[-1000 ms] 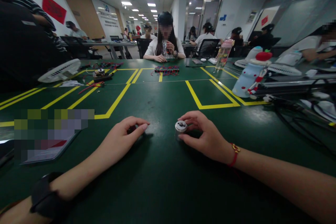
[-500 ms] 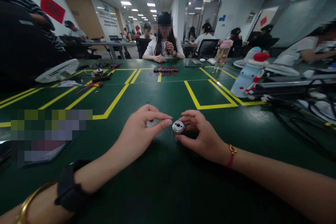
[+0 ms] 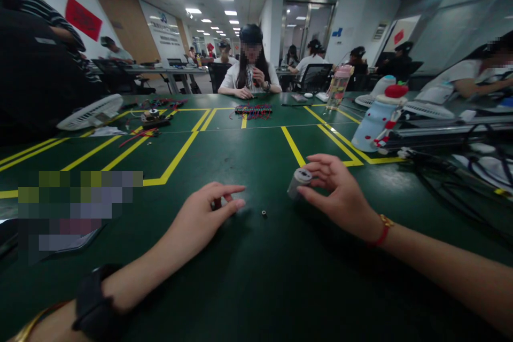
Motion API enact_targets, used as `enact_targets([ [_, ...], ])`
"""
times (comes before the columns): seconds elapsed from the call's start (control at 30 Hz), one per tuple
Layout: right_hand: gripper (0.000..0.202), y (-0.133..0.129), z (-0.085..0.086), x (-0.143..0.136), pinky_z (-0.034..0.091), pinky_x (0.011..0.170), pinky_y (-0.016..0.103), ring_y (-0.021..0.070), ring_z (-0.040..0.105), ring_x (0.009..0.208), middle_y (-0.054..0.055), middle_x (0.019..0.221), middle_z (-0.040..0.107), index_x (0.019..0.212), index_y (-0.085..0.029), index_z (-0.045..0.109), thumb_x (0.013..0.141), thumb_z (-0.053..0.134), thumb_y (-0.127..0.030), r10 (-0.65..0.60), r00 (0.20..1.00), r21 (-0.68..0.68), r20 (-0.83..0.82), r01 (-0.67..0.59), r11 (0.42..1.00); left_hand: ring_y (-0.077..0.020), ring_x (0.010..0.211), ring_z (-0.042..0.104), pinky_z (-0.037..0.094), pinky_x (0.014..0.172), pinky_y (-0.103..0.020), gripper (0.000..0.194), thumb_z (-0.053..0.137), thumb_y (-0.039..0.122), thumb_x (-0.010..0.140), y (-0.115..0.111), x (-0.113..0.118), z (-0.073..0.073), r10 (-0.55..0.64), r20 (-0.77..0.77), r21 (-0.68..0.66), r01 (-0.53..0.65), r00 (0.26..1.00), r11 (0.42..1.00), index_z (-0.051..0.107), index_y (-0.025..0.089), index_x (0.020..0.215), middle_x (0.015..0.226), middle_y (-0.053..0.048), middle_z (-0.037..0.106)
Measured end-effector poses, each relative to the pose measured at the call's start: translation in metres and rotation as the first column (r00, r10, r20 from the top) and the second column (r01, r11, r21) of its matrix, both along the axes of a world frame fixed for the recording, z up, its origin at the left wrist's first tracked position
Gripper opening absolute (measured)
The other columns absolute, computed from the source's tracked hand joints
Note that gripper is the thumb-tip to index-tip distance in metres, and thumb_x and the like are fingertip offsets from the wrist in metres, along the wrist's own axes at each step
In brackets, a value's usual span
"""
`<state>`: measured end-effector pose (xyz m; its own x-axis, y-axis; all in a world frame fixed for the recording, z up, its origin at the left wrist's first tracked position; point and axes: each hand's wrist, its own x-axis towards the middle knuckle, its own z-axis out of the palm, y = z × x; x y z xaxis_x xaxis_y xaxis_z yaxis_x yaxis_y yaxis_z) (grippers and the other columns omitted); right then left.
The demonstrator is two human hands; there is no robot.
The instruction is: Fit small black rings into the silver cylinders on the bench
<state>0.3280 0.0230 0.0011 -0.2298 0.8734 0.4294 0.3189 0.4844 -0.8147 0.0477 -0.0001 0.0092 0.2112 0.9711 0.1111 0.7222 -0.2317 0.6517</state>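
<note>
A small silvery metal cylinder (image 3: 297,183) with dark holes in its top face leans slightly on the green table (image 3: 256,278). Fingertips and thumb of my right hand (image 3: 334,192) are on its right side, holding it. My left hand (image 3: 208,211) hovers over the table left of centre, thumb and index finger apart, with nothing between them. Between the two hands lies a tiny ring-like metal piece (image 3: 263,213), touched by neither.
Yellow tape lines (image 3: 176,157) mark the table. A blue bottle (image 3: 371,125) and black cables (image 3: 441,187) are at the right. A bundle of wired parts (image 3: 253,111) lies before a seated person (image 3: 250,72). A white fan (image 3: 90,112) stands back left.
My right hand and the cylinder have moved right and slightly up. My left hand has shifted left and its fingertips have parted. The tiny piece now shows on the table.
</note>
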Motion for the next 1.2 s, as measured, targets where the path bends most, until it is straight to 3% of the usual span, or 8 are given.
enact_targets([
  [0.23,0.067,0.029,-0.004,0.145,0.056,0.08,0.033,0.0212,0.064,0.097,0.01,0.109,0.062,0.124,-0.021,0.044,0.066,0.074,-0.036,-0.577,0.788,0.159,0.216,0.555,0.817,-0.0246,0.088,0.065,0.046,0.073,-0.033,0.04,0.052,0.056,0.085,0.0,-0.057,0.002,0.222,-0.054,-0.068,-0.225,0.974,0.972,0.068,0.026,0.107,0.101,-0.004,0.071],
  [0.4,0.065,0.029,-0.016,0.189,0.053,0.084,0.045,0.027,0.061,0.101,0.011,0.113,0.06,0.125,-0.022,0.046,0.068,0.069,-0.045,-0.696,0.665,0.205,0.271,0.666,0.717,-0.024,0.088,0.064,0.045,0.072,-0.032,0.039,0.051,0.056,0.085,0.002,-0.057,-0.007,0.225,-0.06,-0.04,-0.228,0.972,0.973,0.068,0.026,0.104,0.1,-0.003,0.071],
  [0.5,0.071,0.021,-0.004,0.158,0.036,0.104,0.054,0.0334,0.045,0.124,0.013,0.131,0.049,0.131,-0.022,0.044,0.07,0.068,-0.049,-0.727,0.599,0.45,0.334,0.577,0.682,-0.0233,0.088,0.064,0.045,0.073,-0.031,0.038,0.052,0.056,0.084,0.003,-0.055,-0.009,0.244,-0.049,-0.039,-0.246,0.969,0.968,0.068,0.026,0.102,0.099,-0.002,0.071],
  [0.57,0.061,0.014,0.005,0.115,0.026,0.11,0.053,0.0323,0.04,0.128,0.013,0.134,0.047,0.128,-0.022,0.049,0.075,0.065,-0.047,-0.643,0.62,0.57,0.449,0.356,0.74,-0.023,0.088,0.063,0.044,0.073,-0.031,0.039,0.053,0.056,0.084,0.003,-0.056,-0.009,0.245,-0.037,-0.043,-0.247,0.969,0.968,0.068,0.026,0.101,0.099,-0.002,0.071],
  [0.7,0.045,0.001,0.007,0.008,0.037,0.102,0.047,0.0256,0.045,0.122,0.007,0.132,0.051,0.114,-0.025,0.063,0.077,0.062,-0.052,-0.065,0.767,0.206,0.638,-0.089,0.975,-0.0233,0.089,0.063,0.044,0.074,-0.032,0.039,0.053,0.057,0.083,0.002,-0.056,-0.009,0.237,-0.059,-0.052,-0.24,0.97,0.969,0.068,0.026,0.101,0.1,-0.002,0.07],
  [0.87,0.025,0.003,0.002,-0.045,0.037,0.097,0.048,0.0241,0.046,0.119,0.0,0.127,0.056,0.091,-0.031,0.073,0.081,0.06,-0.05,0.125,0.78,0.01,0.613,-0.167,0.986,-0.0227,0.087,0.063,0.045,0.074,-0.033,0.037,0.053,0.056,0.084,0.002,-0.056,-0.01,0.211,-0.107,-0.036,-0.215,0.972,0.976,0.067,0.026,0.101,0.097,-0.002,0.07],
  [1.03,0.025,0.019,0.032,0.038,0.04,0.093,0.036,0.0173,0.055,0.106,0.004,0.112,0.064,0.094,-0.024,0.071,0.084,0.058,-0.043,-0.258,0.807,0.34,0.531,0.077,0.937,-0.0219,0.084,0.064,0.046,0.073,-0.033,0.037,0.052,0.056,0.085,0.004,-0.055,-0.011,0.191,-0.101,-0.038,-0.196,0.976,0.98,0.068,0.026,0.1,0.095,-0.002,0.07],
  [1.2,0.031,0.03,0.048,0.149,0.038,0.09,0.031,0.0174,0.056,0.102,0.009,0.105,0.067,0.093,-0.017,0.071,0.086,0.054,-0.041,-0.711,0.462,0.546,0.531,0.456,0.703,-0.0229,0.086,0.064,0.047,0.073,-0.033,0.038,0.053,0.056,0.083,0.004,-0.054,-0.012,0.194,-0.1,-0.033,-0.198,0.976,0.98,0.068,0.025,0.099,0.098,-0.003,0.07],
])
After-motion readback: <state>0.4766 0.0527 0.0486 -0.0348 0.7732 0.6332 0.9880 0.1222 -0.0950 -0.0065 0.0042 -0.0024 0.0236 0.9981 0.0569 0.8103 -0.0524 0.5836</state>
